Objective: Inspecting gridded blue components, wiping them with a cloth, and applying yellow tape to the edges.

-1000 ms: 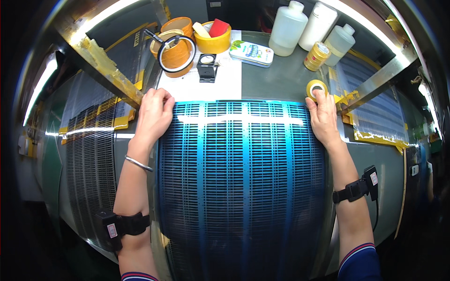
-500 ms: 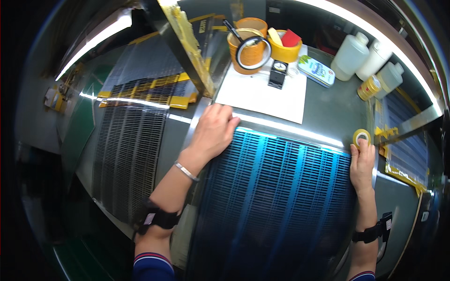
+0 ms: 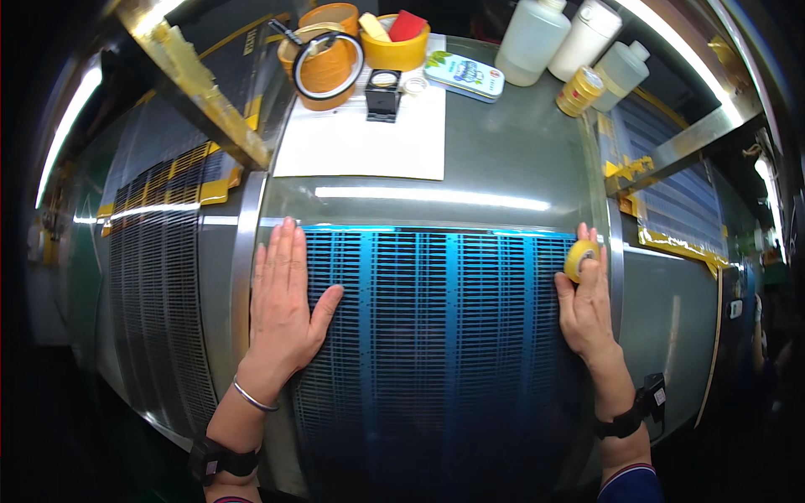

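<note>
A dark sheet (image 3: 453, 335) with blue stripes and rows of fine slots lies on the glass-topped table (image 3: 503, 159) in front of me. My left hand (image 3: 289, 302) rests flat along the sheet's left edge, fingers stretched forward and thumb apart over the slots. At the far right corner, my right hand (image 3: 589, 306) holds a small roll of yellow tape (image 3: 580, 260) between thumb and fingers. Its outer fingers reach forward beside the sheet's right edge.
Beyond the sheet lie white paper (image 3: 360, 151), a black folding magnifier (image 3: 383, 96), tape rolls (image 3: 323, 63) and a tin (image 3: 464, 75). Plastic bottles (image 3: 532, 42) stand back right. Metal posts (image 3: 197, 92) rise at the sides. Another slotted sheet (image 3: 159, 293) lies to the left.
My left hand has gone from a curled grip at the far left corner to lying flat on the left edge. The tape roll has turned in my right hand. The view has shifted.
</note>
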### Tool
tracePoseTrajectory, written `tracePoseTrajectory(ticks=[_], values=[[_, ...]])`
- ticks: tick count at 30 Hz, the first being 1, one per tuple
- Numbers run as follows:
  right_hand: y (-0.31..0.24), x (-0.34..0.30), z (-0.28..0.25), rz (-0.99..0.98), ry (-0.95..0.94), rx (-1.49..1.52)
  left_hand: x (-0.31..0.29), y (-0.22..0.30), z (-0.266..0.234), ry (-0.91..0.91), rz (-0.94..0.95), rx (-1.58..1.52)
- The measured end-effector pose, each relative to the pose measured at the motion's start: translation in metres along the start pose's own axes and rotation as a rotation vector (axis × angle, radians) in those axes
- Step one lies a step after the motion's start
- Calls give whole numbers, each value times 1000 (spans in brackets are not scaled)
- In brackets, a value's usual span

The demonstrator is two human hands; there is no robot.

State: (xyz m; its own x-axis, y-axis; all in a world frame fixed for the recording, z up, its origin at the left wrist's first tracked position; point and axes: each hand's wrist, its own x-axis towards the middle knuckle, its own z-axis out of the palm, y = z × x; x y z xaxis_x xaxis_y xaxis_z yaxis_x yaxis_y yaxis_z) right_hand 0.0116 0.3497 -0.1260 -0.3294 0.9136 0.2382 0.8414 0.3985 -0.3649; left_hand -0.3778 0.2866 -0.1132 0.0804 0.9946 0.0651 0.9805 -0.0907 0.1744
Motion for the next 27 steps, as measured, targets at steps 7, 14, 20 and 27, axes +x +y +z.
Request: tracePoseTrajectory(ticks=[7, 14, 20, 27], values=[[-5, 1, 1, -20, 52, -19, 2, 5, -1, 30, 0, 0], [2, -6, -4, 101, 207, 286, -4, 3, 5, 114, -30, -90], [0, -7, -3, 54, 180, 153, -5, 3, 6, 161, -11, -126], [-4, -6, -3, 29, 185, 25, -5, 5, 3, 204, -5, -109]])
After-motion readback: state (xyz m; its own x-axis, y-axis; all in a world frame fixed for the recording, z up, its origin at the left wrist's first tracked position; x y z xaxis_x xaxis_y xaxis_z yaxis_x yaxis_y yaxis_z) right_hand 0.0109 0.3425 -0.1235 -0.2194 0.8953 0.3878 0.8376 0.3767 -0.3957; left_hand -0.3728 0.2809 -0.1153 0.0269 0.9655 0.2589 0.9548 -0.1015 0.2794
